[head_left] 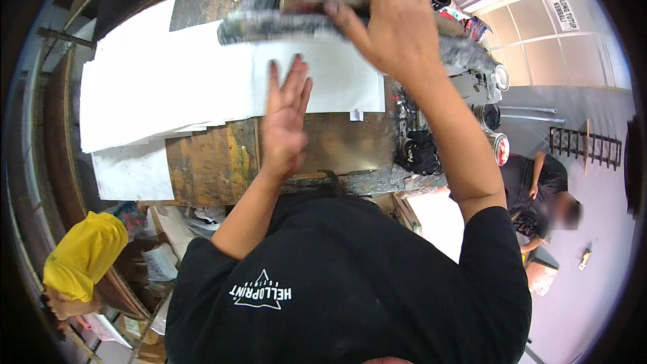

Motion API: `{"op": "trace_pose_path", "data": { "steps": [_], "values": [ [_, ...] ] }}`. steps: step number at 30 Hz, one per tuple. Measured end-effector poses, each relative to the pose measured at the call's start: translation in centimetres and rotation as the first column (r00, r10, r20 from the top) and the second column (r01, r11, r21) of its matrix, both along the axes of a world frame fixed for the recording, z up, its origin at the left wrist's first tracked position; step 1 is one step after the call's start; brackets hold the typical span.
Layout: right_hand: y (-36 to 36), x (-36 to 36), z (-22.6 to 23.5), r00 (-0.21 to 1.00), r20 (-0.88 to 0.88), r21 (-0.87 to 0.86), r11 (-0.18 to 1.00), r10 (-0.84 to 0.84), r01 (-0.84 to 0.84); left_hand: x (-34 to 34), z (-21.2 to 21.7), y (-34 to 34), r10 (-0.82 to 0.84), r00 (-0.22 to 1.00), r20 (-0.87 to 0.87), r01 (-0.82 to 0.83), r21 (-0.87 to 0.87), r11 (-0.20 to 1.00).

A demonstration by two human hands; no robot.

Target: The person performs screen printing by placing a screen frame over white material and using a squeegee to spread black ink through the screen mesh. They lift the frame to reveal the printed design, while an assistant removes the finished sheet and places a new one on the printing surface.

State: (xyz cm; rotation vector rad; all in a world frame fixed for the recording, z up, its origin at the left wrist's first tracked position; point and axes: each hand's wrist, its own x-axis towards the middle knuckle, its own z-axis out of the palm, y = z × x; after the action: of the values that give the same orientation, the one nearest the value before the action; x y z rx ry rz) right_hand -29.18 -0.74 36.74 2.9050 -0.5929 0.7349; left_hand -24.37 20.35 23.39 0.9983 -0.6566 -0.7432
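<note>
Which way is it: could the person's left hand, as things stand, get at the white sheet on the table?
Probably yes: the left hand already lies flat with its fingertips on the white sheet, nothing between them.

Clad in a black short-sleeved T-shirt [350,283], loose across the chest and shoulders. Sleeves ending above the elbow on both sides, hems plain. Marked on the chest with a small white print: a triangle outline with a line of lettering under it. Forearms bare, no watch, no bracelet, no glove. Left hand [284,118] and right hand [391,23] bare too, no rings to be seen.
</note>
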Motion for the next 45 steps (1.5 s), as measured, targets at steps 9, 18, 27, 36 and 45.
{"op": "trace_pose_path", "data": {
  "steps": [9,18,27,36,45],
  "values": [
    [6.4,-8.4,-18.5,0.914,-0.294,0.294,0.937,0.279,-0.191,-1.7,-8.6,9.6,0.275,0.551,-0.787,0.04,0.355,0.934],
    [7.3,-9.0,-27.3,0.911,-0.295,0.375,0.912,0.286,-0.165,0.1,-14.0,7.1,0.451,0.482,-0.752,0.181,0.589,0.788],
    [-5.7,4.8,-29.6,0.955,-0.197,0.241,0.955,0.222,-0.172,-0.4,-13.6,6.5,0.51,0.569,-0.646,0.155,0.692,0.705],
    [-11.9,8.7,-26.1,0.903,-0.295,0.34,0.917,0.313,-0.207,-1.1,-14.9,7.1,0.458,0.594,-0.661,0.115,0.634,0.765],
    [5.8,-9.2,-19.5,0.89,-0.313,0.467,0.869,0.333,-0.161,-1.0,-12.0,7.7,0.353,0.674,-0.649,0.094,0.55,0.83]
  ]
}}
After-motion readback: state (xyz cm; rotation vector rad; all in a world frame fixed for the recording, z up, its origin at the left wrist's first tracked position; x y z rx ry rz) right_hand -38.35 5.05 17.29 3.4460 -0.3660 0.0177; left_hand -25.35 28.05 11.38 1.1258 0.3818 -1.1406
